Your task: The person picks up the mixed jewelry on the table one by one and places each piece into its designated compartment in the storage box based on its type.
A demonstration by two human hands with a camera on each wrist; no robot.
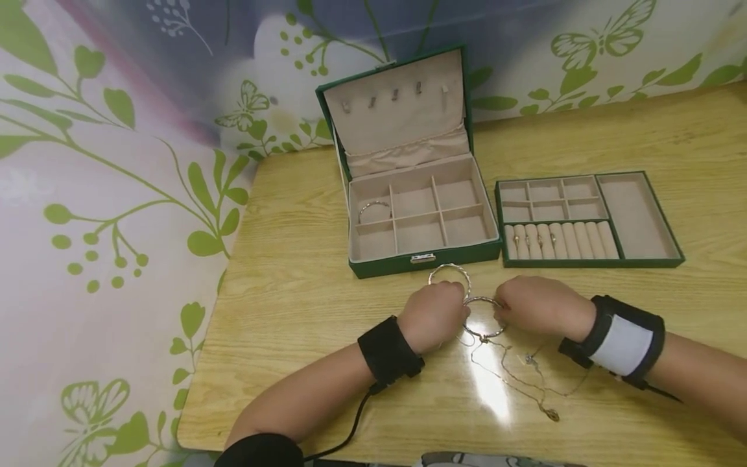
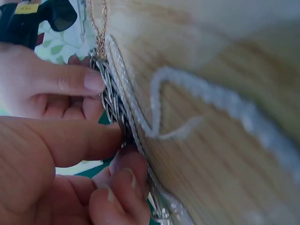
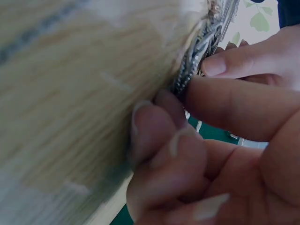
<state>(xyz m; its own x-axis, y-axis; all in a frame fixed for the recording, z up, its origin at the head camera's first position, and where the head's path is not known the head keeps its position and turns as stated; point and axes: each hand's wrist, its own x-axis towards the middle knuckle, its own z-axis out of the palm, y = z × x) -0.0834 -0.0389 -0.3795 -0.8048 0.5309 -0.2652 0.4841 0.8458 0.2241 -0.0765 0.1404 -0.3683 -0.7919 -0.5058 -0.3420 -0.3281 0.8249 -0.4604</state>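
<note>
Left hand and right hand pinch one bangle, fingers clamped at opposite sides, apparently steadying it where thin chains bunch.

The table was brightly lit in the head view, with white glare thrown on its near part, while the right wrist view was dimmed and the left's close chain blurred.

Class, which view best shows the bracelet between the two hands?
The head view: the bracelet appears as a nearly whole ring between left hand and right hand. Both wrist views show only part, close up and edge-on, its twisted strands partly covered by the hands.
</note>
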